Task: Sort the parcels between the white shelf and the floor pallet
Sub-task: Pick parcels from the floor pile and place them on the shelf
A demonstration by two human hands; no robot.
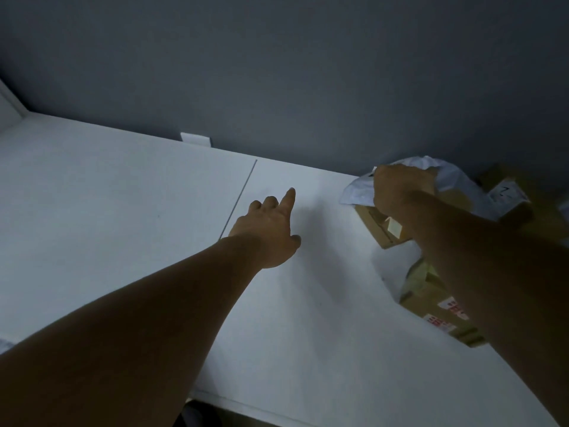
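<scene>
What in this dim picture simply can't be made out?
1. Head view: fingers of the right hand, hidden behind its own knuckles where it grips the white bag.
2. Head view: red label print on the cardboard box, too small, partly behind the right forearm.
3. Head view: the floor pallet, outside the frame.

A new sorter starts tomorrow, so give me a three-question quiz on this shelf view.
1. True or false: the right hand grips a white mailer.
2. The left hand holds: A) a knife B) nothing C) a pen.
3. Fill in: the cardboard boxes lie on the shelf beside the ___ arm.
Key: 1 true; 2 B; 3 right.
</scene>
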